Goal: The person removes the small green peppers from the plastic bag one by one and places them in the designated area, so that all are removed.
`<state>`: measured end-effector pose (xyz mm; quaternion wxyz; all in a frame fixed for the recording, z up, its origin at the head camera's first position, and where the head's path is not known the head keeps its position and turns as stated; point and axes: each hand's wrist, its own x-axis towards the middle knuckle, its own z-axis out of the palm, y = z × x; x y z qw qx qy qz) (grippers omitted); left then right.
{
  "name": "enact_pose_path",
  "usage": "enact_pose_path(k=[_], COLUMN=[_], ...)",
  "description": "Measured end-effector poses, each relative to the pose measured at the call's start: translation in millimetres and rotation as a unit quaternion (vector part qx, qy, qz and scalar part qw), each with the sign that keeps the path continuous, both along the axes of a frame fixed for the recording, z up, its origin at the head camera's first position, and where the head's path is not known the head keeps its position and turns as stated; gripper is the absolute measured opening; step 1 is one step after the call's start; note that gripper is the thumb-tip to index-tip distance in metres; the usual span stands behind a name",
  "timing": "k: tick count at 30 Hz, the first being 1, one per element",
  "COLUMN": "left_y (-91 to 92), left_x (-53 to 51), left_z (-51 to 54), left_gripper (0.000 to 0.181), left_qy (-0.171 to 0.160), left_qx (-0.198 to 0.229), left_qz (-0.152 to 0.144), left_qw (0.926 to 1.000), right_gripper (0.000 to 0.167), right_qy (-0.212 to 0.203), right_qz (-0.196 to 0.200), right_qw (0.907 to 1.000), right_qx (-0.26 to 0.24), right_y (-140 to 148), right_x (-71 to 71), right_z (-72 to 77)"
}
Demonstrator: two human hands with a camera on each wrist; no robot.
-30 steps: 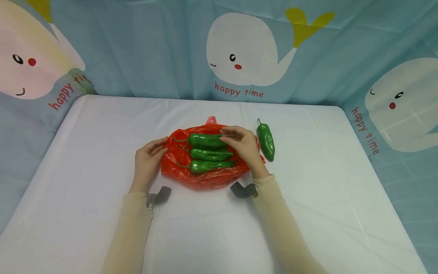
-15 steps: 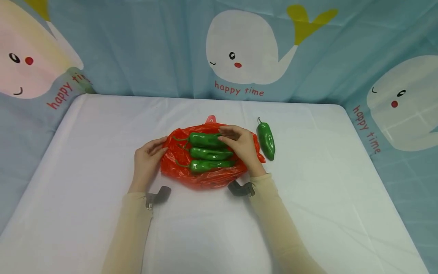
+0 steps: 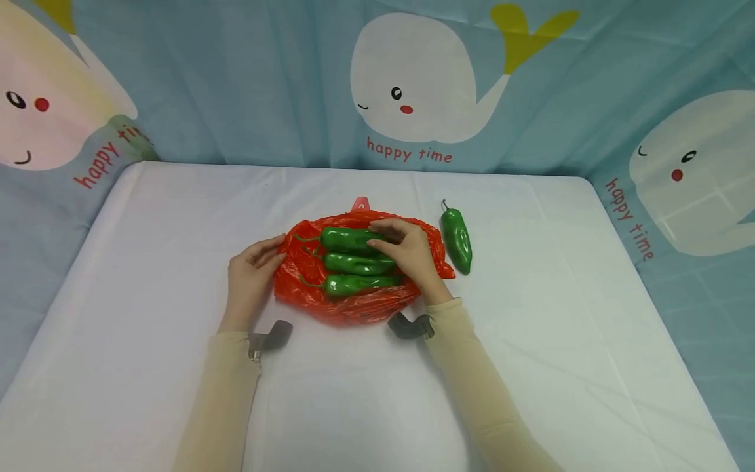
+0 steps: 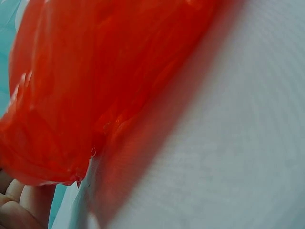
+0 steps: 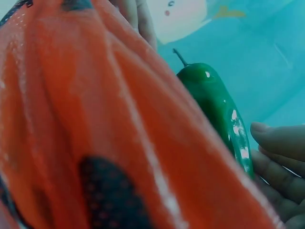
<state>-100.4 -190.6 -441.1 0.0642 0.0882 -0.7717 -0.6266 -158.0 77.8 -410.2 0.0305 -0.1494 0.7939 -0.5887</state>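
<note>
A red plastic bag (image 3: 348, 312) lies spread with its mouth facing up. Inside it, three long green peppers lie side by side, stems to the left: the far pepper (image 3: 345, 240), the middle pepper (image 3: 354, 264) and the near pepper (image 3: 356, 285). My left hand (image 3: 250, 275) pinches the bag's left rim; its fingers (image 4: 21, 205) show under the red plastic in the left wrist view. Curled about the right end of the far pepper is my right hand (image 3: 409, 252), hiding that tip. Red plastic blocks much of the right wrist view, where the pepper (image 5: 214, 95) reaches my fingers.
Another green pepper (image 3: 457, 240) lies on the white tabletop (image 3: 560, 314), just right of the bag. A pale red bag handle (image 3: 361, 204) sticks out at the back. Behind the table hangs a blue curtain (image 3: 265, 78) printed with whales.
My right hand has shifted slightly left along the far pepper. My left hand stays at the bag's rim, and the peppers keep their places. The head view has turned a little.
</note>
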Motion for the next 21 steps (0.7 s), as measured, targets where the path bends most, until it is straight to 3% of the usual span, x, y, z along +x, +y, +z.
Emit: enact_pose_path(k=[21], left_y=[-0.9], left_x=[-0.8], left_z=[-1.5], left_gripper=[0.035], left_qy=[-0.005], left_qx=[0.002], left_qz=[-0.007], left_qw=[1.0000], right_gripper=[0.026], right_qy=[0.016], right_qz=[0.006], right_qw=[0.9988], right_qx=[0.046], right_y=[-4.6], right_x=[0.8], right_z=[-4.7])
